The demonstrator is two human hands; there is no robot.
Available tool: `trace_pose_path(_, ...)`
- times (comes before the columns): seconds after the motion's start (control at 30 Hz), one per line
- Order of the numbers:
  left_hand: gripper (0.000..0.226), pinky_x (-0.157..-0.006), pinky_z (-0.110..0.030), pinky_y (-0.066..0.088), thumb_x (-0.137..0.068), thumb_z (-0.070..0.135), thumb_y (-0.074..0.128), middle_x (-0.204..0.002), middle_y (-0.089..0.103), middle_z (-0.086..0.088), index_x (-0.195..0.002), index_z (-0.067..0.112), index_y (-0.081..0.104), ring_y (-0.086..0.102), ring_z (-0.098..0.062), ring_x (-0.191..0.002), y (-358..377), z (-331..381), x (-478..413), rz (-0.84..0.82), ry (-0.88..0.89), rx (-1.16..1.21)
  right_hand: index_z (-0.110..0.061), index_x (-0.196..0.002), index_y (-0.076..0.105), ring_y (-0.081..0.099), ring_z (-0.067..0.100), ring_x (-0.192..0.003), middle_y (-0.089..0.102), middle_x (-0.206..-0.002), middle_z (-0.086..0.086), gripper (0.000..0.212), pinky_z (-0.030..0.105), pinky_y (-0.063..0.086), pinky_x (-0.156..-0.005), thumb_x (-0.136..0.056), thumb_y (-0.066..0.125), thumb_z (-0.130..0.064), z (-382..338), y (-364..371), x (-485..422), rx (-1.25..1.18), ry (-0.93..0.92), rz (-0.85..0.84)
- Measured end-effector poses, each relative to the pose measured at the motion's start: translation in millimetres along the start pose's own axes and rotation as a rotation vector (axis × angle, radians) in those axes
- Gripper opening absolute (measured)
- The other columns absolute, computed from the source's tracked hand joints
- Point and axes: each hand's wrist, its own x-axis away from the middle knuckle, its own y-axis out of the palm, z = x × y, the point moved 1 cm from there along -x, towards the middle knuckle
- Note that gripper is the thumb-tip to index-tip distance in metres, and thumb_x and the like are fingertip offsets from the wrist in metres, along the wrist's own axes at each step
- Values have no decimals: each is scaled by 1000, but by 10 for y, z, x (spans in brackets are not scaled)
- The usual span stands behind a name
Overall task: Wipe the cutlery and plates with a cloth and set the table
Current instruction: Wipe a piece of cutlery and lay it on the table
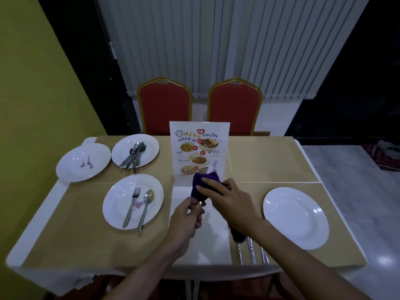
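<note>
My right hand (pixel 225 200) grips a purple cloth (pixel 204 179) wrapped around a piece of cutlery over the table's middle. My left hand (pixel 188 215) pinches the metal handle end (pixel 202 204) just below the cloth. A clean white plate (pixel 295 217) lies at the right. Beside it, cutlery handles (pixel 251 251) lie on the mat, partly hidden by my right arm. A stained plate (pixel 121 204) at the left holds a fork (pixel 131 206) and a spoon (pixel 146 207). A farther plate (pixel 149 148) carries several pieces of cutlery (pixel 134 156). Another stained plate (pixel 83 162) sits far left.
An upright menu card (pixel 199 148) stands mid-table behind my hands. Tan placemats (pixel 270 161) cover the white table. Two red chairs (pixel 164 105) face me at the far side. A yellow wall runs along the left; grey floor lies at the right.
</note>
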Motion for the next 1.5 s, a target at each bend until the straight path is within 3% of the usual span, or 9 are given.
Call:
trace_pose_path(0.17, 17, -46, -21, 31, -99, 12, 53, -69, 57, 3, -94, 12, 69, 46, -9, -53, -68, -43, 73, -47, 4, 55, -32, -139, 53, 60, 18, -95, 62, -131, -6, 41, 30, 53, -70, -101, 48, -19, 395, -162, -392, -560, 581, 69)
trace_pose_path(0.33, 15, -61, -24, 51, -93, 13, 64, -76, 68, -6, -94, 1, 72, 63, -15, -65, -53, 147, -146, -52, -98, 272, -10, -99, 70, 59, 14, -55, 70, -74, 7, 36, 27, 45, -51, -101, 51, -40, 122, -389, -446, -1472, 1019, -155)
trace_pose_path(0.6, 36, -81, -33, 58, -83, 20, 76, -94, 73, -17, -104, -7, 66, 69, -24, -84, -124, 138, -282, -157, -160, 280, -10, -109, 69, 70, 16, -73, 75, -85, 5, 18, 22, 52, -63, -93, 67, -19, -11, -267, -363, -1537, 834, -191)
trace_pose_path(0.8, 28, -92, -36, 49, -90, 16, 67, -112, 66, 1, -117, 17, 63, 60, -14, -105, -273, 485, -516, -79, 3, 202, -14, -104, 70, 72, 37, -92, 75, -97, 17, 21, 52, 54, -94, -87, 75, -27, -29, -140, -327, -1416, 874, -146)
trace_pose_path(0.9, 3, -78, -27, 47, -88, 22, 70, -90, 72, 6, -88, 21, 73, 63, -10, -90, -260, 662, -599, -91, 81, 24, -8, -102, 67, 74, 37, -86, 75, -92, 18, 23, 52, 56, -90, -87, 75, -23, -106, -146, -356, -1402, 863, -169)
trace_pose_path(1.0, 17, -70, -21, 47, -86, 15, 72, -74, 69, 8, -71, 22, 70, 63, -8, -76, -175, 695, -710, -54, 166, -57, -10, -98, 66, 75, 29, -80, 77, -84, 10, 15, 33, 60, -72, -89, 73, -21, -161, -162, -339, -1397, 886, -139)
trace_pose_path(1.27, 13, -82, -43, 56, -90, 16, 68, -88, 69, -11, -95, 3, 71, 63, -27, -84, 113, 755, -969, -144, 100, 27, -13, -98, 66, 70, 46, -88, 72, -95, 24, 46, 49, 54, -70, -72, 81, -48, -79, -44, 106, -1316, 1066, -136)
trace_pose_path(1.4, 18, -51, -15, 48, -95, 14, 61, -88, 69, -10, -104, 1, 69, 65, -17, -71, 542, 794, -1056, -229, 114, 24, -8, -103, 63, 67, 36, -65, 73, -80, 16, 35, 34, 50, -58, -84, 76, -34, 203, -157, 281, -1294, 1111, -83)
trace_pose_path(1.5, 14, -56, -15, 54, -96, 12, 59, -96, 75, -7, -104, 4, 67, 73, -17, -75, 896, 919, -1164, -232, 102, 94, -12, -101, 66, 66, 22, -65, 73, -83, 12, 28, 31, 51, -59, -84, 76, -32, 516, -241, 400, -1245, 1121, -59)
